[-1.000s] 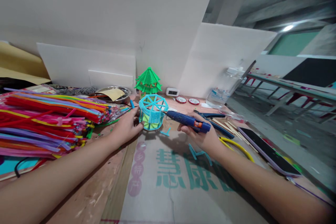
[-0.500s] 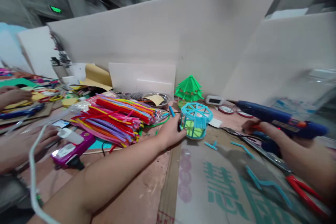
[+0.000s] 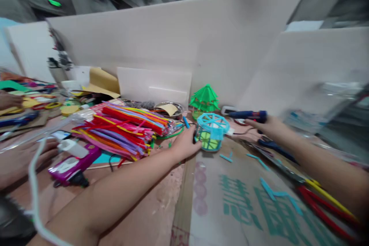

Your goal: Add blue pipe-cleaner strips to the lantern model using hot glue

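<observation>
My left hand [image 3: 186, 144] rests against the left side of a small round blue cage of pipe cleaners [image 3: 212, 131] with a yellow-green floor, its fingers curled on the frame. My right hand [image 3: 263, 126] is stretched out far to the right at the back of the table, fingers wrapped round a dark blue glue gun [image 3: 248, 115] that lies low and points left. A green pipe-cleaner pavilion [image 3: 204, 100] stands just behind the cage.
A big bundle of coloured pipe cleaners [image 3: 123, 128] lies at the left. Cut blue pieces [image 3: 269, 188] lie on the printed cardboard [image 3: 245, 211]. Pliers with red and yellow handles [image 3: 314, 196] are at the right. Another person's hand [image 3: 20, 161] and a purple glue gun [image 3: 75, 163] are at far left. White boards [image 3: 173, 46] stand behind.
My right hand has carried the glue gun down and back from in front of me to the table's rear. The left hand stays on the blue cage. The view swung left.
</observation>
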Demonstrator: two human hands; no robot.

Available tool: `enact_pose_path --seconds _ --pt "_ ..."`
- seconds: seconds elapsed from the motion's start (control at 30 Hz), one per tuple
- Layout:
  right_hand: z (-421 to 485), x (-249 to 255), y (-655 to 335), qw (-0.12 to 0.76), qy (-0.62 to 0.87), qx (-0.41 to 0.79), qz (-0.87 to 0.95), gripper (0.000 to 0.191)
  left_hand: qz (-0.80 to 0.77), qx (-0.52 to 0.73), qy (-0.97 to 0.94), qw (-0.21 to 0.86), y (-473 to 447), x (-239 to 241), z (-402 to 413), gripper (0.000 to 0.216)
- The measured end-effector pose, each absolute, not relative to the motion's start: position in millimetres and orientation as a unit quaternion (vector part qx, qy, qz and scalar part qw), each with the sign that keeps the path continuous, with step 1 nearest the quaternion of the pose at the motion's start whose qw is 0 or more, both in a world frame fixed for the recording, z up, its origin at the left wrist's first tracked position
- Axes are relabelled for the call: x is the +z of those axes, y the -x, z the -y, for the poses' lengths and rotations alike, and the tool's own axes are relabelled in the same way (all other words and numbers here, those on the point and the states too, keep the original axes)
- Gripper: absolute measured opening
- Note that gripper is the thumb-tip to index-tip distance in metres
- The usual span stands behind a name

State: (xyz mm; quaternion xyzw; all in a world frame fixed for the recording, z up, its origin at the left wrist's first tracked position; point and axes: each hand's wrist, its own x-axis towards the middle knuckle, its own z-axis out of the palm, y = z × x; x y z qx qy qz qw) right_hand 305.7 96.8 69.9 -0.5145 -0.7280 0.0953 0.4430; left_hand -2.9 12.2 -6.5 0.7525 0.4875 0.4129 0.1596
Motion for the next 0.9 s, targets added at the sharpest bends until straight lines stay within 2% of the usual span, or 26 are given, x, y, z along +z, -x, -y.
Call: enact_pose_path --seconds 0.13,0.27,0.43,0.63,0.9 --pt "-116 57 -299 0.351 0.603 0.133 0.704 0.023 -0.462 0.433 -0.749 0.192 4 -8 -13 0.042" --pt "-119 40 -292 0.319 0.612 0.175 0.703 0.027 -0.474 0.448 -0.733 0.193 6 -15 -19 0.053" --pt "-113 35 -294 0.283 0.604 0.22 0.712 0.029 -0.483 0.437 -0.733 0.197 7 -15 -18 0.057" --pt "-105 47 -312 0.266 0.636 0.147 0.71 0.036 -0.494 0.425 -0.733 0.196 7 -13 -17 0.052" --pt "-28 65 -311 0.242 0.611 0.038 0.753 0.019 -0.488 0.429 -0.733 0.2 7 -13 -17 0.052"
